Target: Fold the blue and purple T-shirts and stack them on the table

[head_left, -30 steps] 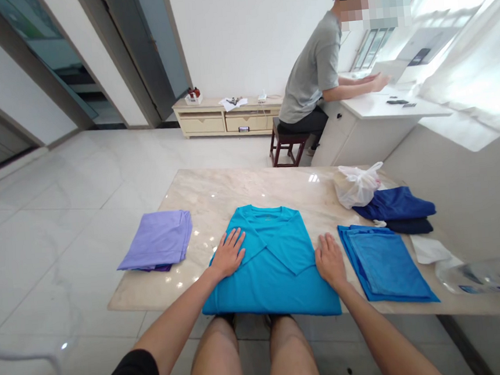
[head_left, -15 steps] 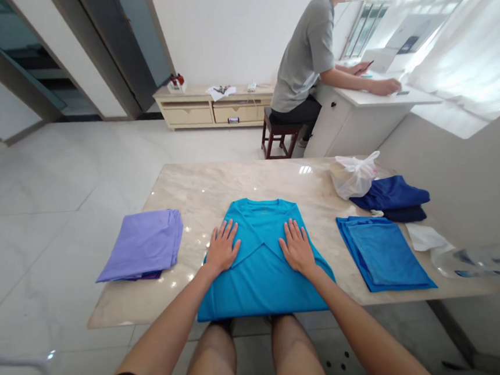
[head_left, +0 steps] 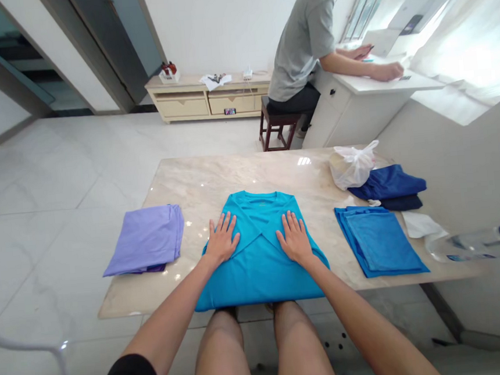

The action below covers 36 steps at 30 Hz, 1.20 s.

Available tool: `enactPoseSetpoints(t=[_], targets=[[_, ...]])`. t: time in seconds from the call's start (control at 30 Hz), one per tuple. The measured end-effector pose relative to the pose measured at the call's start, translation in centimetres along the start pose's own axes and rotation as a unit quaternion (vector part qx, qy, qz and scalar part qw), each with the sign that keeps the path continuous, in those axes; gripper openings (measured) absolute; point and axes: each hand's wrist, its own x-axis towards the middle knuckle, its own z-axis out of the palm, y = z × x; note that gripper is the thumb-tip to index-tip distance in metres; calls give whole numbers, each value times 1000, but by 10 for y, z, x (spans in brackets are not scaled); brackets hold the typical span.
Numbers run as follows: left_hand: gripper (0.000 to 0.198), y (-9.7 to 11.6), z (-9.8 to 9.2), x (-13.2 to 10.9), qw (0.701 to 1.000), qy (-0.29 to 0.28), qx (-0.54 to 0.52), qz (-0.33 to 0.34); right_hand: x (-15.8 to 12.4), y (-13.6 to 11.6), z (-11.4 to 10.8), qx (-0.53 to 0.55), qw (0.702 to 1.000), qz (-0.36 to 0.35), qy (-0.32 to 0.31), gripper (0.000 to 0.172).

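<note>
A bright turquoise T-shirt (head_left: 257, 274) lies face up on the marble-patterned table (head_left: 205, 174), its neckline toward the far side and its sleeves folded inward over the front. Its lower end reaches the table's near edge. My left hand (head_left: 222, 238) rests flat on the shirt's left part, fingers extended. On the right part, my right hand (head_left: 294, 237) is laid flat in the same way, fingers slightly spread. Neither hand grips the cloth.
A folded lavender cloth (head_left: 149, 237) lies at the left. Toward the right are folded blue cloth (head_left: 381, 240), dark blue cloth (head_left: 387, 182), a white plastic bag (head_left: 353, 164) and a clear bottle (head_left: 469, 245) on its side. Beyond, a person (head_left: 302, 37) sits at a white counter (head_left: 370, 110).
The camera view has shifted slightly, so the table and cloths appear a little higher. Both my hands stay flat on the shirt in nearly the same places.
</note>
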Motion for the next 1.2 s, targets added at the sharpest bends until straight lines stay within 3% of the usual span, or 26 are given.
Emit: enactPoseSetpoints(t=[0.17, 0.23, 0.3, 0.4, 0.57, 0.7, 0.8, 0.87, 1.03, 1.1, 1.2], targets=[[65, 12, -4, -71, 1000, 27, 4, 10, -59, -16, -7, 11, 999, -31, 8, 69], [56, 8, -11, -86, 999, 37, -8, 10, -68, -12, -12, 36, 999, -38, 10, 62], [43, 0, -20, -85, 998, 31, -45, -39, -61, 0, -19, 75, 997, -2, 16, 51], [30, -17, -33, -60, 986, 13, -100, -134, -30, 24, -29, 110, 989, 98, 18, 43], [30, -39, -35, -2, 973, -34, -125, -190, 30, 54, -34, 122, 974, 188, -37, 43], [26, -43, -35, 21, 964, -94, -142, -203, 56, 58, -42, 142, 959, 202, -139, 30], [18, -37, -42, 23, 964, -122, -160, -172, 61, 52, -55, 148, 950, 183, -203, 17], [12, -31, -48, 20, 967, -122, -175, -138, 62, 46, -66, 152, 949, 160, -224, 20], [24, -27, -64, 24, 974, -78, -198, -82, 73, 36, -86, 161, 961, 123, -186, 10], [20, -32, -73, 41, 976, -47, -195, -80, 91, 36, -91, 157, 967, 126, -159, 9], [12, -42, -97, 88, 979, 12, -185, -84, 134, 34, -102, 144, 975, 136, -98, 12]])
